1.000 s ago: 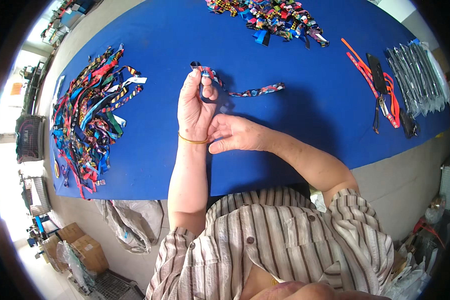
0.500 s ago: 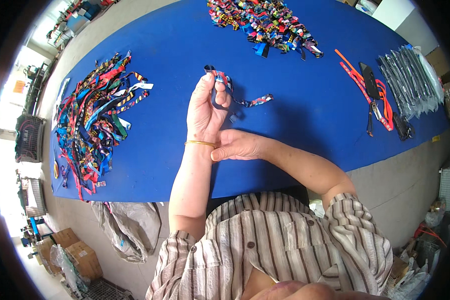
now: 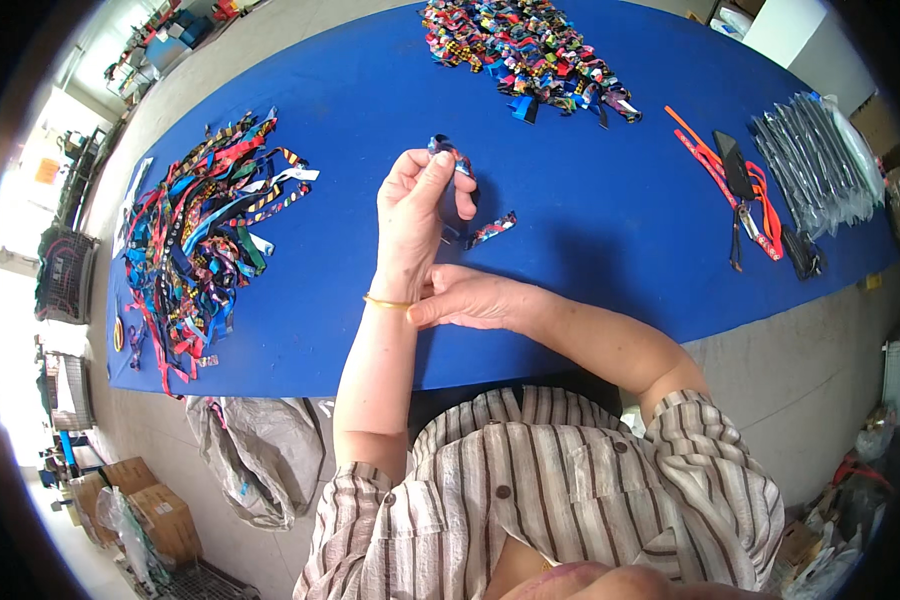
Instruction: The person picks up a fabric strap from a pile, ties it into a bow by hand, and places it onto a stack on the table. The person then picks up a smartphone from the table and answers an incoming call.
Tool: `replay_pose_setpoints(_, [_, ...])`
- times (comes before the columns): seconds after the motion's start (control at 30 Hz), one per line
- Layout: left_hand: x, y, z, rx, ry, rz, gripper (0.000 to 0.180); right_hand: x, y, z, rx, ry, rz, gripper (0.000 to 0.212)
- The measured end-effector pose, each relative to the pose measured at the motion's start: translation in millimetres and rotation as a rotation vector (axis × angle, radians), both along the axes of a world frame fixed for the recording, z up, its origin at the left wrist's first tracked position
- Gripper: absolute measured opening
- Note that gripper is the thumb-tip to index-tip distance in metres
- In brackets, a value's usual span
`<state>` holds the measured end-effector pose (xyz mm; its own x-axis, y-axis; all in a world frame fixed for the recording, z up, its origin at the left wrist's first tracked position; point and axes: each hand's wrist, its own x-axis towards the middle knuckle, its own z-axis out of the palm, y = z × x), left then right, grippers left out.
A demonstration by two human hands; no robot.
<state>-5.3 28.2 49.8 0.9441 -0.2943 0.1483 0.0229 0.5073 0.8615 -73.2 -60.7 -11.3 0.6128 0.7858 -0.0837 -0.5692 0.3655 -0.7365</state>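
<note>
Just left of centre in the frame, up comes the left hand (image 3: pixel 415 205), and it has a patterned strip (image 3: pixel 493 229) pinched between thumb and fingers! One end pokes out above the thumb, the loose tail hangs off to the right over the blue table (image 3: pixel 570 160), and the stretch between is partly hidden behind the fingers. Below it, the right hand (image 3: pixel 465 298) lies across the left wrist (image 3: pixel 402 282), thumb over the near side, right by the gold bracelet (image 3: pixel 386 302); its fingers are mostly out of sight, so how tightly it closes, or whether anything is tucked inside, I can't tell. So where's the danger? That pinch looks to take only a small part of the strip, so a slackening thumb could let it slip; the dangling tail could twist or snag if the hand swings. Watch the bracelet too: a careless slide of the right thumb might catch it. And over at the left, that tangled pile of strips (image 3: pixel 200 240) has ends splayed toward the middle, while a second heap (image 3: pixel 530 50) crowds the top; drop this one onto either and it could easily get lost among its lookalikes.
</note>
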Motion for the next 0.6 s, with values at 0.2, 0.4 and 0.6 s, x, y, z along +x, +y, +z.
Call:
replay_pose_setpoints(0.2, [2.4, -5.8, -6.5, 0.423, -0.18, 0.116, 0.013, -17.0, 9.0, 19.2, -0.235, -0.007, -0.025, 0.057])
replay_pose_setpoints(0.4, [6.0, 0.5, -9.4, 0.222, -0.051, 0.028, 0.014, -19.4, -32.6, 42.2, -0.695, -0.499, -0.036, 0.045])
replay_pose_setpoints(0.6, [19.3, 3.1, -22.2, 0.081, 0.056, -0.116, 0.012, 24.6, -95.7, 45.0, -0.758, -0.721, -0.935, 0.028])
